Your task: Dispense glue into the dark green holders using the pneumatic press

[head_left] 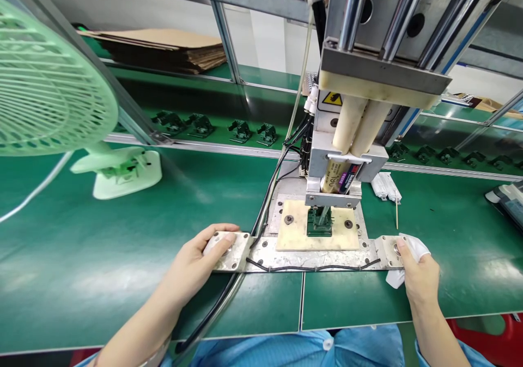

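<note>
My left hand (pixel 204 258) wraps round the left metal button block (pixel 239 258) of a press-like dispensing machine, thumb on top. My right hand (pixel 420 271) grips the right button block (pixel 386 252), its thumb over the round button. A crumpled white tissue (pixel 417 246) is caught in that hand, one end hanging below the block. Between the hands, a small dark green plastic part (pixel 319 222) sits on a cream fixture plate (pixel 294 239). Over it stands a two-tube glue cartridge (pixel 339 176), its clear nozzle reaching down to the part.
Black cables (pixel 261 214) run past the left block to the table's front edge. A green fan (pixel 49 84) stands at the left. Several dark green parts (pixel 241 131) line the conveyor behind. White packets (pixel 385 187) and a thin stick (pixel 396 214) lie right of the machine.
</note>
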`<state>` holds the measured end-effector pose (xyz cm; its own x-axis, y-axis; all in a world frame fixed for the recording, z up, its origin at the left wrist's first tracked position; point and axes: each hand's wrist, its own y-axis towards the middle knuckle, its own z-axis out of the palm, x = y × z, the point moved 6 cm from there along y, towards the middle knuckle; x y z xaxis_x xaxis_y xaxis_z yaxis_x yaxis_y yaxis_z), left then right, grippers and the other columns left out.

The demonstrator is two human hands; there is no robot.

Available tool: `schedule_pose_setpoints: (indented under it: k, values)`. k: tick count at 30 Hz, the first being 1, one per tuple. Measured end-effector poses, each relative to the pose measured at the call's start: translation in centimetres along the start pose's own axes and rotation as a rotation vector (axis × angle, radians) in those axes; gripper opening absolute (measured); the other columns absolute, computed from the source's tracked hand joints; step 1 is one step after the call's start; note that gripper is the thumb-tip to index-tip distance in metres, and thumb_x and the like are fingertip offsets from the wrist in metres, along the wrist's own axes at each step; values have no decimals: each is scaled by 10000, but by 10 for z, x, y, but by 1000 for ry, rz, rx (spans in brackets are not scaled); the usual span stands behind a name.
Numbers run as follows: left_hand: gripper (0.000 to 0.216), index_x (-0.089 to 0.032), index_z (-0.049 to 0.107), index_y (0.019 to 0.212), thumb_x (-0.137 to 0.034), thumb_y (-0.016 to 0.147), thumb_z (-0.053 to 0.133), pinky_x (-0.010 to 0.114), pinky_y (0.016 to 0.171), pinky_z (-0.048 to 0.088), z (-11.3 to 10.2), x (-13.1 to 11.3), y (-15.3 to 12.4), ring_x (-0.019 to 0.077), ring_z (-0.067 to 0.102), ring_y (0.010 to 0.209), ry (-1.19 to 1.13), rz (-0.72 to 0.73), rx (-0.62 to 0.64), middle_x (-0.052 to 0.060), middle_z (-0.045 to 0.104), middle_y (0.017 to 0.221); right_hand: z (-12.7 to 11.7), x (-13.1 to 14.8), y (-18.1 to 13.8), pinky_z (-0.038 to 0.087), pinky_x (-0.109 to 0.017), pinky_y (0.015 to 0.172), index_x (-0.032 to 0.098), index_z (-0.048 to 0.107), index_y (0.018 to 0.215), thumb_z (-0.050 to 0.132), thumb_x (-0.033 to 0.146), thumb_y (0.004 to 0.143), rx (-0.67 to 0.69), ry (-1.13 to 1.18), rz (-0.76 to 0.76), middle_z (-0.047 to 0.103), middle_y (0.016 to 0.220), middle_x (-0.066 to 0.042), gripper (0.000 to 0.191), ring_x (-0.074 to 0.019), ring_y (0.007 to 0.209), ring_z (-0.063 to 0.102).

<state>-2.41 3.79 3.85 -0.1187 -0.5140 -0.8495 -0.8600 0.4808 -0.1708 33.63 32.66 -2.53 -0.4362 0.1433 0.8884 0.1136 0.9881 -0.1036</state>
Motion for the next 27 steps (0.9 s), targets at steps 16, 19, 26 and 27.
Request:
schedule_pose_setpoints:
  k: [16, 19, 26, 27]
  values:
    - [511, -173, 671, 965, -623, 726, 631, 237, 641, 394, -1, 6, 3, 175, 526, 681, -104, -13, -4, -1, 674, 749, -2, 5, -3, 515, -365, 662, 139, 708, 795, 774, 707, 517, -12, -8, 13, 742, 794, -114, 636, -324, 828, 695]
    - [506, -172, 674, 960, -619, 727, 634, 233, 632, 398, -1, 7, 3, 171, 529, 674, -106, -9, -5, -1, 675, 745, -2, 5, -3, 517, -354, 647, 136, 711, 799, 771, 693, 529, -7, 1, 8, 742, 802, -115, 622, -317, 827, 694]
    - [521, -179, 669, 957, -640, 716, 627, 251, 635, 408, 0, 5, 3, 186, 532, 683, -96, -1, -4, 8, 684, 756, -2, 7, -3, 525, -353, 649, 128, 717, 801, 767, 690, 545, -8, -4, -27, 745, 816, -129, 620, -323, 831, 694]
    - [518, -179, 670, 954, -636, 715, 629, 250, 636, 409, 0, 5, 2, 185, 536, 683, -99, -1, -7, 8, 688, 761, -1, 8, -3, 527, -354, 656, 128, 720, 810, 765, 688, 550, -7, -2, -32, 746, 821, -129, 619, -323, 837, 694]
